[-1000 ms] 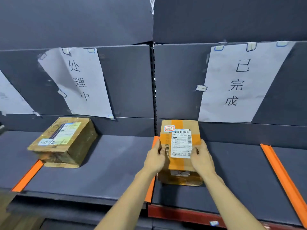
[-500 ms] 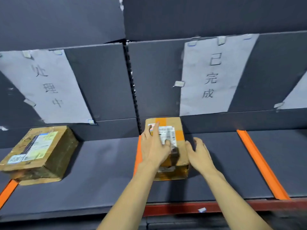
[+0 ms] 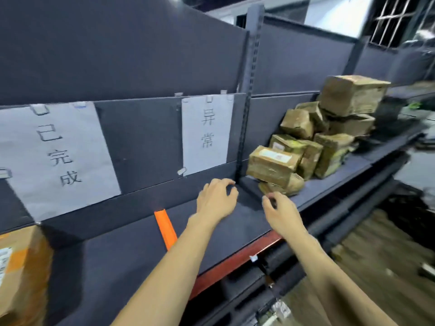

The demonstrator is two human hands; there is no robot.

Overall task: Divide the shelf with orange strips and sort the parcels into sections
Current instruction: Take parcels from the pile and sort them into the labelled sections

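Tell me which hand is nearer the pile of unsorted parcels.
Right. The right hand hovers just short of the pile of parcels; the left hand is farther back, over the empty shelf section.

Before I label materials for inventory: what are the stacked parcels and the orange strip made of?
Stacked parcels: brown corrugated cardboard, apparently wrapped in glossy clear tape, judging by the sheen and creased corners. Orange strip: smooth, rigid, probably plastic or painted metal; unclear which.
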